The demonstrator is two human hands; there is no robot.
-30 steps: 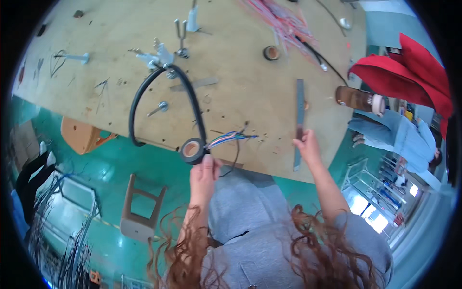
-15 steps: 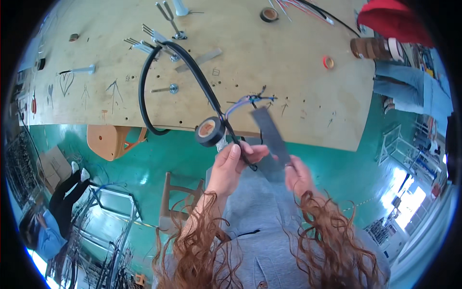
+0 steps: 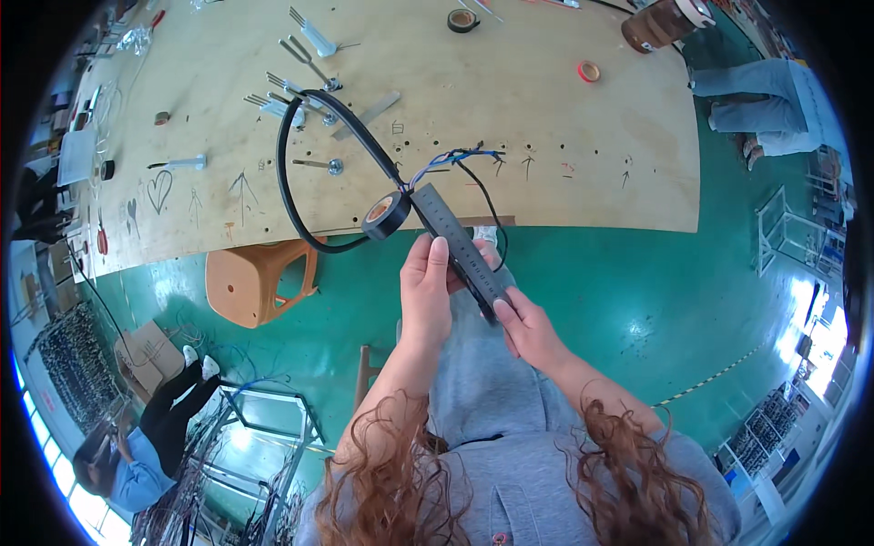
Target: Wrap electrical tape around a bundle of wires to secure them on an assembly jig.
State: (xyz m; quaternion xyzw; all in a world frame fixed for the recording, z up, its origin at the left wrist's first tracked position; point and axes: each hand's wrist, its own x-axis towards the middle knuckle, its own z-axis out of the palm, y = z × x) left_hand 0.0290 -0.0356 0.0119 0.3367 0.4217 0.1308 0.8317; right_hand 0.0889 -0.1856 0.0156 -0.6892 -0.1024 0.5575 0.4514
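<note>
- One dark flat steel ruler (image 3: 458, 247), held slantwise just below the plywood tabletop (image 3: 546, 109) edge.
- Left hand (image 3: 426, 293) fingers pinch its middle; right hand (image 3: 525, 328) fingers grip its lower end.
- One black tape roll (image 3: 386, 215) touches the ruler's top, on one looped black cable (image 3: 289, 173).
- One orange stool (image 3: 259, 282) left of the ruler.

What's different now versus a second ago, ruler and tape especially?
The right hand lifted the steel ruler off the plywood table and brought it in front of the body; now both hands grip it, the left hand near its middle. The black tape roll stayed up by the left hand, the black cable still looped on the table.
</note>
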